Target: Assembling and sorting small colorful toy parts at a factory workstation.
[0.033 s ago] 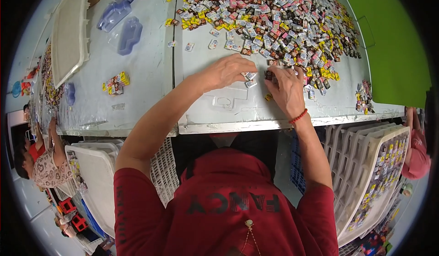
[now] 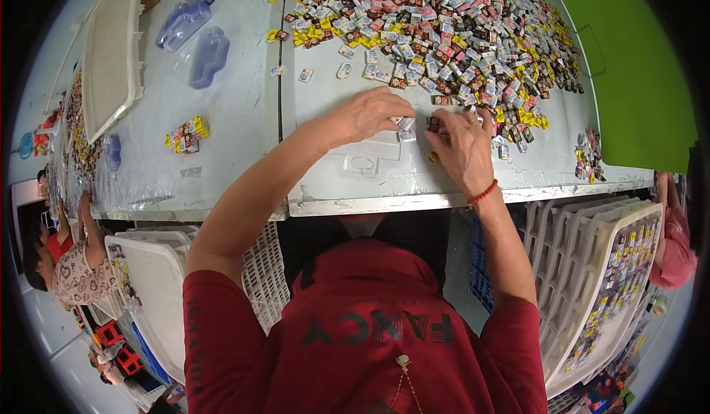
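Observation:
My left hand [image 2: 370, 116] is over the table with its fingers curled, pinching a small white piece [image 2: 403, 123] that looks like a tiny printed carton. Against it, just below the fingertips, lies another white piece [image 2: 407, 136]. My right hand [image 2: 466, 146], a red bead bracelet at its wrist, is closed with thumb and fingers around a small dark brown piece [image 2: 436, 125], partly hidden by the fingers. Below my left hand, a clear moulded plastic tray [image 2: 355, 165] lies on the table. Beside my right thumb is a small yellow piece [image 2: 433, 157].
A large heap of small mixed pieces [image 2: 458, 36] spreads beyond my hands. To the left are blue-tinted plastic trays [image 2: 210, 57] and a small packed cluster [image 2: 188, 134]. A green panel [image 2: 636, 66] stands at right. Stacked white crates [image 2: 569, 266] flank me; other people work at both sides.
Both hands stay almost in place. The white piece below my left fingertips has turned slightly.

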`<move>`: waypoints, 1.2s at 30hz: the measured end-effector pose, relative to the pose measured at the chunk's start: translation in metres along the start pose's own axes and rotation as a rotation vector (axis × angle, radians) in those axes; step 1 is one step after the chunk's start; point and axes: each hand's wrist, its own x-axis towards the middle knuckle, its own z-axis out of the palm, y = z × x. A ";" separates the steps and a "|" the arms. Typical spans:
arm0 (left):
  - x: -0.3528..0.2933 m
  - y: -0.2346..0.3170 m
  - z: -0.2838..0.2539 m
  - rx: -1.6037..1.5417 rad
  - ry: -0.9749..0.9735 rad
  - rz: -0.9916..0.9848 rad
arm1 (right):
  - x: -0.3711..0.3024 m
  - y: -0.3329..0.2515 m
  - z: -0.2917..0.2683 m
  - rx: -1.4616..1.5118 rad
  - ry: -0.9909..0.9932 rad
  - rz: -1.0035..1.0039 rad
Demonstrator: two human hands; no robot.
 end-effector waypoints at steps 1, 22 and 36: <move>-0.002 -0.001 -0.001 0.005 -0.021 -0.011 | -0.002 -0.013 -0.006 -0.016 -0.012 0.019; -0.013 0.003 0.006 0.011 0.069 0.008 | -0.033 -0.047 -0.002 -0.153 -0.155 0.199; -0.006 0.008 0.032 0.086 0.249 0.021 | -0.028 -0.043 0.029 -0.038 0.100 0.109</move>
